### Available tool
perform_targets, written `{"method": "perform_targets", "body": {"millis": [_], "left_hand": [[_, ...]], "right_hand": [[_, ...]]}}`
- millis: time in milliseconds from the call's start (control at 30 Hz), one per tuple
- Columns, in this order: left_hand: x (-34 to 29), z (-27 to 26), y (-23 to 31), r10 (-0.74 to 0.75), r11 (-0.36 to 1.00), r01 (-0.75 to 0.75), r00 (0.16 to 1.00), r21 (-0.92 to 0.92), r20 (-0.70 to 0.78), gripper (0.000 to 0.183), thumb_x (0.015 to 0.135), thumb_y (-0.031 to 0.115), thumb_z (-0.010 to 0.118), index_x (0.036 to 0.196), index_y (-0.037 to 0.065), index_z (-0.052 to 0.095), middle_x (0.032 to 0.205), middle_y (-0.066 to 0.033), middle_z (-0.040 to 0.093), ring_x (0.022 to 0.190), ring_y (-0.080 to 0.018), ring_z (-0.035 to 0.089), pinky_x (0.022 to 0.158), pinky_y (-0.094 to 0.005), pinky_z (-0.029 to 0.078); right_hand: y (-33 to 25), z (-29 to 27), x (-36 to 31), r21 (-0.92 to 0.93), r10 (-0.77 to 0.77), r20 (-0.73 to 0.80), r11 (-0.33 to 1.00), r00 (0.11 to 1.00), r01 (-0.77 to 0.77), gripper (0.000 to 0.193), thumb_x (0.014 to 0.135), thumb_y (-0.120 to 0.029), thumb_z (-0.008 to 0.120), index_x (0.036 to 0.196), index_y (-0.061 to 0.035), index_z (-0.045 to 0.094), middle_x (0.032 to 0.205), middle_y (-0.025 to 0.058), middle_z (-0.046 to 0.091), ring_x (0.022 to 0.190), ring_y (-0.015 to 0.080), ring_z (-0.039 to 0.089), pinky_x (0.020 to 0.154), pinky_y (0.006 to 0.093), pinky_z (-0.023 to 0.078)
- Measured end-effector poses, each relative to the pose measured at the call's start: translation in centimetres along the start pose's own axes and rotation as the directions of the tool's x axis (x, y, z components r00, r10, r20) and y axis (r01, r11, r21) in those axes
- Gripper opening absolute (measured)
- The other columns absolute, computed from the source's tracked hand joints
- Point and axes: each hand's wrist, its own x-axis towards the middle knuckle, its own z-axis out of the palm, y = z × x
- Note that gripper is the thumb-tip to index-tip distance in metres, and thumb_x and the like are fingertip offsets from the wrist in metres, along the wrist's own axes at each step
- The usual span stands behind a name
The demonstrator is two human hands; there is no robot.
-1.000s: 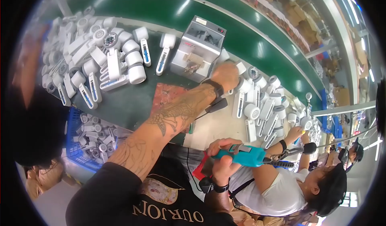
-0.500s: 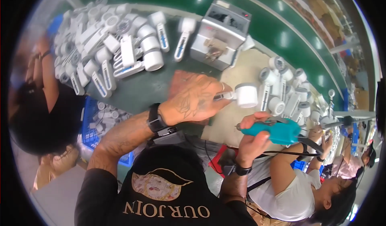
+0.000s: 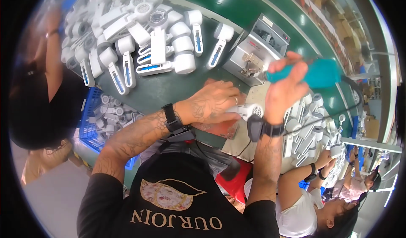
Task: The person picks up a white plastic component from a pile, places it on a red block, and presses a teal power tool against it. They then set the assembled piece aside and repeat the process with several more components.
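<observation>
Head view: teal power tool point(image 3: 323, 74) at the grey machine point(image 3: 253, 47).
Right hand point(image 3: 286, 88) wraps its fingers round the tool; left hand point(image 3: 213, 101) pinches a white device point(image 3: 250, 110) in front of the machine. I'd keep the tool steady and square to the machine's front.

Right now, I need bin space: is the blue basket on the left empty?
Not empty: white parts lie heaped in the blue basket.

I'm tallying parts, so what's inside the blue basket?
White parts lie jumbled inside the blue basket. They hide its bottom, and whatever lies behind the left forearm can't be seen.
</observation>
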Motion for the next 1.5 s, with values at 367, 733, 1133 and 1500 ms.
{"method": "perform_targets", "body": {"millis": [367,733,1133,1500], "left_hand": [[-0.1,0.8,-0.8,0.011,1.0,-0.011,0.998,-0.004,-0.069,0.04,0.087,0.034,0.068,0.12,0.01,0.064,0.11,-0.0061,0.063,0.103,-0.024,0.056,0.093,-0.0381,0.043],[-0.4,1.4,-0.8,-0.012,1.0,0.011,0.992,-0.009,-0.122,0.042,0.087,0.036,0.068,0.121,0.012,0.064,0.109,-0.007,0.063,0.1,-0.0259,0.056,0.09,-0.0393,0.045],[0.0,1.4,-0.6,-0.032,0.999,0.036,0.992,0.026,-0.124,0.038,0.087,0.034,0.069,0.119,0.013,0.065,0.112,-0.0053,0.063,0.101,-0.0254,0.056,0.09,-0.0393,0.044],[-0.4,1.4,-1.0,-0.011,1.0,0.013,0.994,0.022,-0.108,0.039,0.088,0.035,0.068,0.119,0.012,0.065,0.108,-0.0054,0.062,0.099,-0.0253,0.055,0.089,-0.0386,0.043]], "right_hand": [[4.0,1.1,0.8,-0.087,-0.04,0.101,0.995,0.994,0.049,0.033,0.103,-0.031,0.05,0.098,0.0011,0.056,0.069,0.0066,0.056,0.061,0.0162,0.056,0.056,0.0279,0.044],[-0.1,-2.7,-5.1,-0.062,0.08,0.058,0.995,0.995,-0.077,0.057,0.098,-0.051,0.055,0.106,0.0053,0.053,0.068,0.0079,0.052,0.059,0.0179,0.052,0.056,0.0313,0.044],[2.4,-3.2,-5.5,0.005,0.052,0.122,0.999,0.991,-0.053,0.042,0.101,-0.039,0.053,0.094,0.0016,0.048,0.068,0.008,0.05,0.06,0.0194,0.052,0.057,0.0337,0.046],[1.3,-2.0,-2.1,-0.067,0.116,0.117,0.992,0.986,-0.108,0.041,0.104,-0.038,0.049,0.105,0.0029,0.052,0.07,0.0074,0.052,0.063,0.0205,0.054,0.059,0.0336,0.047]]}}
